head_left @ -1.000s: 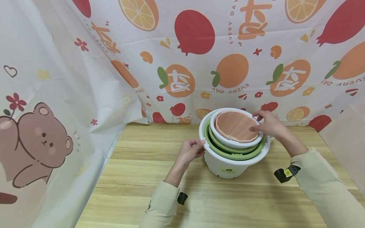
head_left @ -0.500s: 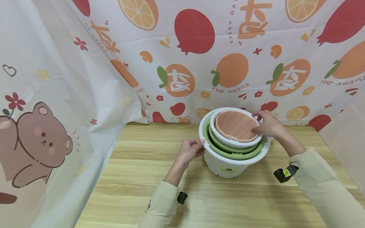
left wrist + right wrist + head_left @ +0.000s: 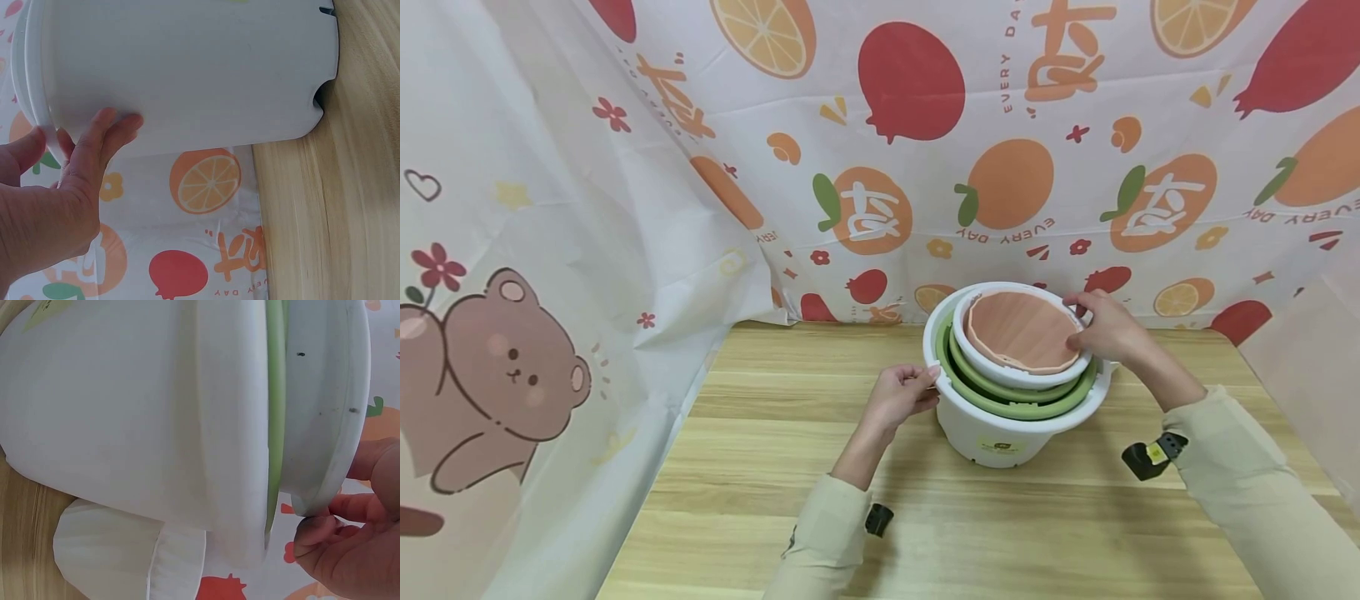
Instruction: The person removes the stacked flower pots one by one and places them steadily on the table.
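A stack of nested plant pots stands on the table in the head view. Outermost is a large white pot (image 3: pixel 988 437); green pots (image 3: pixel 1037 411) sit inside it. A smaller white pot (image 3: pixel 1026 381) rests tilted in the green ones, holding a fluted terracotta-pink pot (image 3: pixel 1018 329). My left hand (image 3: pixel 898 398) pinches the large white pot's rim on its left side, thumb outermost in the left wrist view. On the right, my right hand (image 3: pixel 1108 329) grips the smaller white pot's rim (image 3: pixel 356 412), thumb and fingers on either side of it. The lower parts of the inner pots are hidden.
A small white fluted pot (image 3: pixel 112 544) lies or stands beside the large pot, mostly hidden in the head view. The wood-grain table (image 3: pixel 775 467) meets a fruit-printed cloth (image 3: pixel 887 200) behind the stack. Another cloth with a bear print (image 3: pixel 512 367) hangs at left.
My right thumb has drawn back slightly to the right, from over the pink pot toward the smaller white pot's rim. My left hand and the stack look nearly still.
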The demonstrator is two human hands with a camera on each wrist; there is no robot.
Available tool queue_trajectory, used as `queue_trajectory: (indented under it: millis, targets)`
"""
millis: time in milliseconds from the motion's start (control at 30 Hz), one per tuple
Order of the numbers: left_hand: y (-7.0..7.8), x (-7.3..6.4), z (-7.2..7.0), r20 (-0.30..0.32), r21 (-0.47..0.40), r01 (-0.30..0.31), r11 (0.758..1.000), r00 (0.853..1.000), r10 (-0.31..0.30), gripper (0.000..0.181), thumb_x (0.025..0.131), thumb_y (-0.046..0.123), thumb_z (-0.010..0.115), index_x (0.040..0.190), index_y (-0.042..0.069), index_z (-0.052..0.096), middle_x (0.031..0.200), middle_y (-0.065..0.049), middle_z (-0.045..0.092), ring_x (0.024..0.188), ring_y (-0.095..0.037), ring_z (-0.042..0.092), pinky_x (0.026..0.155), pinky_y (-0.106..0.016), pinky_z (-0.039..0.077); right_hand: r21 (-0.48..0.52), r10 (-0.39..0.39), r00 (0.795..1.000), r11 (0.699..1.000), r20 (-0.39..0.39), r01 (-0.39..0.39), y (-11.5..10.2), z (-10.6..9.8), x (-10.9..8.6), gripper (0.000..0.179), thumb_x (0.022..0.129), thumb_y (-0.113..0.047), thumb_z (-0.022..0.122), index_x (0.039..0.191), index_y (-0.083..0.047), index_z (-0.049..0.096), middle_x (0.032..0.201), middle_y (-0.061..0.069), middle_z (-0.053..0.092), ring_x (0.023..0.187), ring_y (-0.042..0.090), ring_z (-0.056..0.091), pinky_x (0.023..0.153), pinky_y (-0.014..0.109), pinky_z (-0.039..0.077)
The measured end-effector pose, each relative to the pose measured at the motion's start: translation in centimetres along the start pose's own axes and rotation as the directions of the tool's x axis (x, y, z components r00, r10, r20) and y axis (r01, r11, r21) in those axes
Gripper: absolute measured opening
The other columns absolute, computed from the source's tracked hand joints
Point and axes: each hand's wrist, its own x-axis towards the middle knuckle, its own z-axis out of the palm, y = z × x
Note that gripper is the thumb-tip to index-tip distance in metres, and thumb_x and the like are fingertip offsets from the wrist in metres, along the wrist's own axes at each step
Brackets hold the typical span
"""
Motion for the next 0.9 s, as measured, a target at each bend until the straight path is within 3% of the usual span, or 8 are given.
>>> queue_trajectory:
  millis: [433, 900]
  targets:
    - [0.1, 0.1, 0.0, 0.002, -0.004, 0.011, 1.000, 1.000, -0.011, 0.024, 0.091, 0.014, 0.057, 0.095, -0.010, 0.060, 0.085, -0.009, 0.062, 0.078, -0.014, 0.062, 0.076, -0.031, 0.054, 0.015, 0.005, 0.999, 1.000, 0.035, -0.006, 0.2, -0.6, 0.0, 0.059, 0.077, -0.003, 0.062, 0.131, 0.009, 0.040, 0.102, 0.019, 0.043, 0.085, 0.032, 0.044, 0.063, 0.031, 0.043]
    - [0.2, 0.1, 0.0, 0.008, -0.009, -0.002, 1.000, 1.000, 0.002, 0.024, 0.091, 0.013, 0.057, 0.094, -0.011, 0.059, 0.083, -0.008, 0.062, 0.077, -0.013, 0.062, 0.074, -0.029, 0.055, 0.069, -0.002, 1.000, 0.998, 0.009, 0.002, 0.3, -1.0, -0.3, 0.048, 0.079, -0.003, 0.060, 0.125, 0.007, 0.049, 0.099, 0.017, 0.049, 0.079, 0.027, 0.043, 0.058, 0.029, 0.040]
